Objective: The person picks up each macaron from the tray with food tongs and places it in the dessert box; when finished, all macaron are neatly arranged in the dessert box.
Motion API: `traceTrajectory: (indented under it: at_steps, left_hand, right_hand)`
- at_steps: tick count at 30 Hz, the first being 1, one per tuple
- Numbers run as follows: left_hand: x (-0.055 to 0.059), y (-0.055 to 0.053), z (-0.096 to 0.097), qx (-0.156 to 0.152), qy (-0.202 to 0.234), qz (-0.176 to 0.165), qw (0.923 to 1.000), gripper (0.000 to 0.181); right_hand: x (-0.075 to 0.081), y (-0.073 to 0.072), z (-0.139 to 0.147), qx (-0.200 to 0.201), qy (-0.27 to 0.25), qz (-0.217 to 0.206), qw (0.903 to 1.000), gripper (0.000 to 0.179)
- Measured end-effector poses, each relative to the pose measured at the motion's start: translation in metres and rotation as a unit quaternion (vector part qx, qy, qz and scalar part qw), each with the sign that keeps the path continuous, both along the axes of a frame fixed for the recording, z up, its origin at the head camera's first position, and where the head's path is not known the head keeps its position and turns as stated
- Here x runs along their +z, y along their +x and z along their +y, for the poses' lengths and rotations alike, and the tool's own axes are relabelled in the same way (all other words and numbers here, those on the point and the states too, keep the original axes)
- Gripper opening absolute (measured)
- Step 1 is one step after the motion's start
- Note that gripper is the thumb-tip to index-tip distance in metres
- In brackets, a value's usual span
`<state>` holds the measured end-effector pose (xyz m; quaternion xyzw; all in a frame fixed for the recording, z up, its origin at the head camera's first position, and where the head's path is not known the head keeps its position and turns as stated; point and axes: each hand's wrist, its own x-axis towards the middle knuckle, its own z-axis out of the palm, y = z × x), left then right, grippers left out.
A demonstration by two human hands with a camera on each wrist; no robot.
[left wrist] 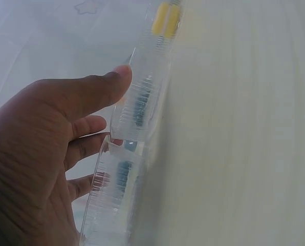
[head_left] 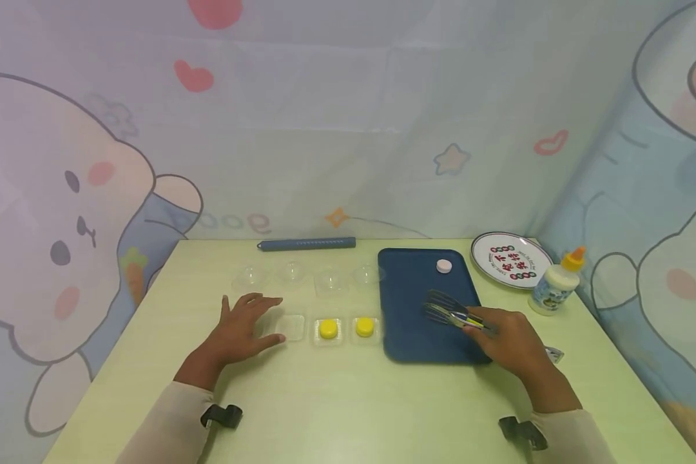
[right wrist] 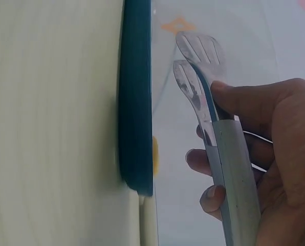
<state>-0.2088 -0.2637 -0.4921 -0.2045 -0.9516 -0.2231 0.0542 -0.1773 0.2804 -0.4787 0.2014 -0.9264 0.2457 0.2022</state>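
Note:
My right hand (head_left: 510,341) grips metal food tongs with slotted ends (head_left: 446,309) above the dark blue tray (head_left: 429,345). In the right wrist view the two tong arms (right wrist: 234,169) stand close together, with a small gap between their tips. On the tray's far part lies a round white piece (head_left: 443,265). My left hand (head_left: 240,330) is spread beside a clear plastic box (head_left: 292,327), its thumb right at the box's edge; whether it touches I cannot tell. Two more clear boxes to the right hold round yellow pieces (head_left: 328,328).
Several clear domed lids (head_left: 330,281) stand behind the boxes. A long grey-blue stick (head_left: 307,244) lies along the back edge. At the right are a printed white plate (head_left: 501,254) and a bottle with an orange nozzle (head_left: 553,287). A fabric backdrop (head_left: 348,129) rises behind the table.

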Motion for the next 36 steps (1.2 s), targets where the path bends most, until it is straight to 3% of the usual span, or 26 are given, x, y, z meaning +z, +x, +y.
traceTrajectory:
  at_steps: [10, 19, 36]
  left_hand:
    - [0.000, 0.002, -0.001, -0.003, 0.015, 0.002, 0.9999, 0.072]
    - [-0.002, 0.002, -0.001, -0.002, 0.012, 0.007, 0.9999, 0.073]
    - [0.000, 0.004, -0.002, -0.004, 0.020, -0.003, 0.9998, 0.073]
  right_hand:
    - [0.002, -0.001, 0.027, -0.036, -0.014, -0.004, 0.9992, 0.034]
    - [-0.004, -0.003, 0.048, -0.055, -0.001, 0.028, 0.9981, 0.035]
    - [-0.002, 0.002, 0.069, -0.082, 0.013, 0.010, 0.9965, 0.032]
